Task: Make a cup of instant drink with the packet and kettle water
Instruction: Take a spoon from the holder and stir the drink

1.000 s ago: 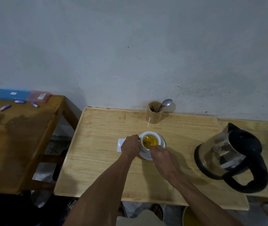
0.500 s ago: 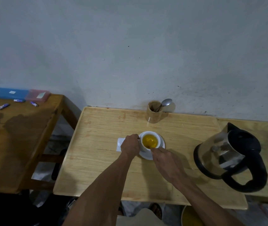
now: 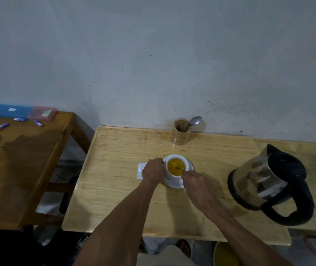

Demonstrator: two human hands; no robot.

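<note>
A white cup (image 3: 186,163) of yellow drink stands on a white saucer (image 3: 174,184) in the middle of the light wooden table (image 3: 115,189). My left hand (image 3: 153,170) grips the cup's left side. My right hand (image 3: 193,179) pinches a thin spoon (image 3: 179,167) whose end dips into the drink. A white packet (image 3: 140,169) lies flat on the table, partly under my left hand. The steel kettle (image 3: 268,183) with a black lid and handle stands to the right, apart from both hands.
A wooden holder (image 3: 180,134) with a metal spoon (image 3: 194,121) stands by the wall. A darker table (image 3: 18,160) on the left carries blue and pink boxes (image 3: 20,111) and small tubes. A yellow bucket (image 3: 225,255) sits below the table's front edge.
My right hand has shifted slightly rightward around the cup's rim with the spoon. The left hand stays on the cup. The kettle has not moved.
</note>
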